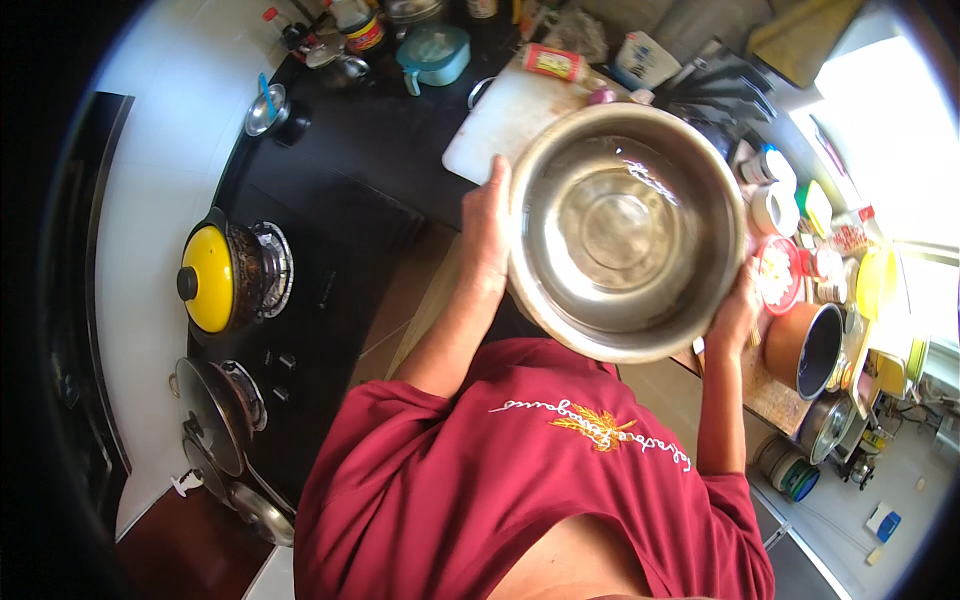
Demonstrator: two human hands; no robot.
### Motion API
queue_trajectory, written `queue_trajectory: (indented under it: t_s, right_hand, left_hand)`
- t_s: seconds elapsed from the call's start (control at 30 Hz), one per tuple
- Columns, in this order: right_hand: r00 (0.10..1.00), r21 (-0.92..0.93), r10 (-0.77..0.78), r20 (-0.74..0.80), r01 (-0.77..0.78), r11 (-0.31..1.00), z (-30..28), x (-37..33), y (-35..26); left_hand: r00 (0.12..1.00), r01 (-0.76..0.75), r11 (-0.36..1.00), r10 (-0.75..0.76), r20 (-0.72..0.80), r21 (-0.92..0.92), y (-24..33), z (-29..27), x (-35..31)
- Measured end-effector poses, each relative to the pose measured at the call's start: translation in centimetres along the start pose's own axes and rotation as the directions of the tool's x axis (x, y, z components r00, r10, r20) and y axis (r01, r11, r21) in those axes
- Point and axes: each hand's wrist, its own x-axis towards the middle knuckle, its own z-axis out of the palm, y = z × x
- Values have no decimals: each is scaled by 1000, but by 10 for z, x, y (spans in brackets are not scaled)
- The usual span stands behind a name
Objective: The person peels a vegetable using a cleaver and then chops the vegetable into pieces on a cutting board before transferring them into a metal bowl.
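Note:
Between my two hands I hold a large round stainless steel basin [620,235] up in front of my body. A clear liquid, seemingly water, glints inside it. On its left rim, my left hand [487,230] grips with the thumb up along the outside. My right hand [737,305] clasps the lower right side, its fingers partly hidden by the basin. Just behind the basin, partly covered by it, lies a white cutting board [490,130] on the dark counter.
A yellow-lidded pot [210,280] and a wok [212,415] sit on the stove at left. Beyond are a light blue container [436,55] and bottles. Rightward, the cluttered counter holds a brown pot [803,350], a red-rimmed bowl [778,275] and several jars below a bright window.

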Motion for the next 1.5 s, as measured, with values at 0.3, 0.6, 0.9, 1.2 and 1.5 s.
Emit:
queue_trajectory:
  t_s: [0.3,0.6,0.9,1.2,1.5]
  right_hand:
    - [786,-134,429,446,-415,900,240,-25,21]
    - [661,-269,441,607,-351,897,366,-43,44]
    - [620,-343,440,650,-277,898,390,-41,41]
    - [575,-456,472,668,-185,870,395,-48,45]
    - [589,-427,299,751,87,900,270,-41,30]
  left_hand:
    - [922,-110,971,179,-343,211,35,-170,125]
    - [894,-15,988,83,-439,156,36,-252,187]
    - [888,13,987,63,-455,162,10,-284,226]
    - [903,34,987,38,-428,159,2,-310,243]
    - [867,-84,719,394,-305,690,35,-335,265]
